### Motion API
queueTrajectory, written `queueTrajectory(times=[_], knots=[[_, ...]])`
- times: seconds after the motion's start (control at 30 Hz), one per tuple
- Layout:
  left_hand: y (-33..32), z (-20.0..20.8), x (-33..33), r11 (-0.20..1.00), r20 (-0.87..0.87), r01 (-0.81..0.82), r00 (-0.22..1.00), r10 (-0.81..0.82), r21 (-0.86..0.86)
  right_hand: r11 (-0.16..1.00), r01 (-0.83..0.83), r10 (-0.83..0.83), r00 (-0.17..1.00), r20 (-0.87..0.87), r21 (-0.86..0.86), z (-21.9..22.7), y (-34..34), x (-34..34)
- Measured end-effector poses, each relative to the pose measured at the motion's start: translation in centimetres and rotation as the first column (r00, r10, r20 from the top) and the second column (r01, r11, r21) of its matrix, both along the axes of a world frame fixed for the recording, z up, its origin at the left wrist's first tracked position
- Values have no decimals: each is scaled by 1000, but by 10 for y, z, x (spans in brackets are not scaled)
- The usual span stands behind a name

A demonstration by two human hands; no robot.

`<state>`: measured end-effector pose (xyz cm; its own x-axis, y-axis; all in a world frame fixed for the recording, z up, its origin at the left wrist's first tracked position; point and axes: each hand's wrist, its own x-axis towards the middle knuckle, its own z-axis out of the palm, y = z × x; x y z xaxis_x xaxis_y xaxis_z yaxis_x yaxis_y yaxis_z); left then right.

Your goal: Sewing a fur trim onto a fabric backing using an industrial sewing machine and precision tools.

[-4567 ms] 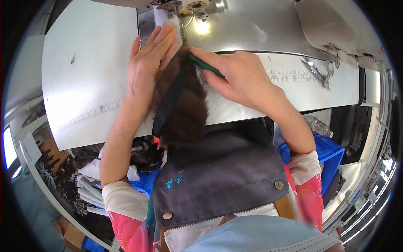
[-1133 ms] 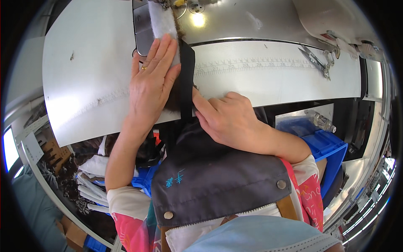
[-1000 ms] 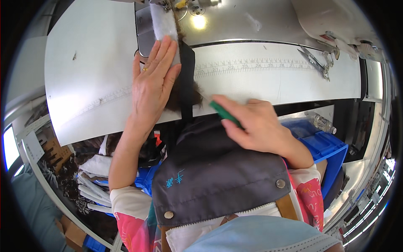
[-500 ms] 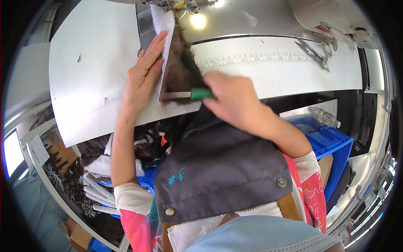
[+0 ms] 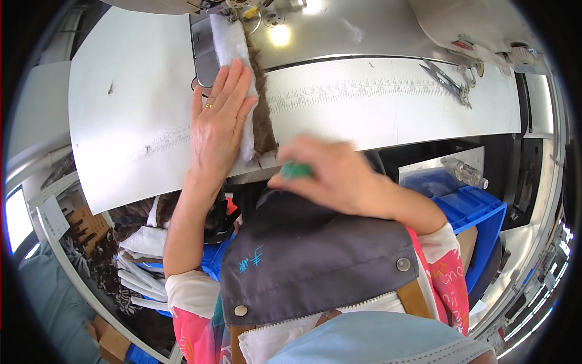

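Observation:
A long strip of brown fur fabric [image 5: 262,124] with a fluffy white layer [image 5: 229,39] along its left side runs from the sewing machine's needle area [image 5: 233,7] toward me. My left hand [image 5: 219,121] lies flat on the white layer, fingers stretched out and a ring on one. Just right of the strip's near end, my right hand [image 5: 330,176] is closed around the green handle [image 5: 296,170] of a tool. It is blurred by motion. The tool's thin, pale blade shows only faintly near the fabric's end.
Scissors [image 5: 445,79] lie at the right on the white table [image 5: 339,124], which has ruler markings. The steel machine bed [image 5: 333,36] is beyond. Below right sits a blue bin [image 5: 473,209] with a clear plastic bottle [image 5: 467,171]. White strips [image 5: 142,276] and fur scraps are heaped lower left.
My right hand has come down toward me with the green-handled tool. The wide fur side has folded in, leaving a narrow strip. My left hand has shifted slightly right and flattened over the white layer.

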<state>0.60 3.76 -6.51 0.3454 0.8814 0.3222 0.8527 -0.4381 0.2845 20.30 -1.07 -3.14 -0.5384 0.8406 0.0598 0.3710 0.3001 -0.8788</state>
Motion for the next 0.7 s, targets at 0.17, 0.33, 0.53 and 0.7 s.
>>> queueTrajectory(times=[0.17, 0.33, 0.53, 0.7], knots=[[0, 0, 0, 1000, -19, 10, 1000, -10, 8, 780, 202, -394, 894, 214, 592, -22, 40, 28], [-2, 2, 2, 999, -11, -18, 1000, 17, -35, 879, 128, -319, 873, 368, 459, -11, 36, 30], [-3, 5, 4, 997, 13, -33, 999, 34, -74, 892, 221, -318, 927, 200, 396, -22, 38, -9], [-3, 4, 4, 997, 37, -24, 999, 27, -75, 918, 91, -213, 934, 287, 385, -27, 47, -10]])
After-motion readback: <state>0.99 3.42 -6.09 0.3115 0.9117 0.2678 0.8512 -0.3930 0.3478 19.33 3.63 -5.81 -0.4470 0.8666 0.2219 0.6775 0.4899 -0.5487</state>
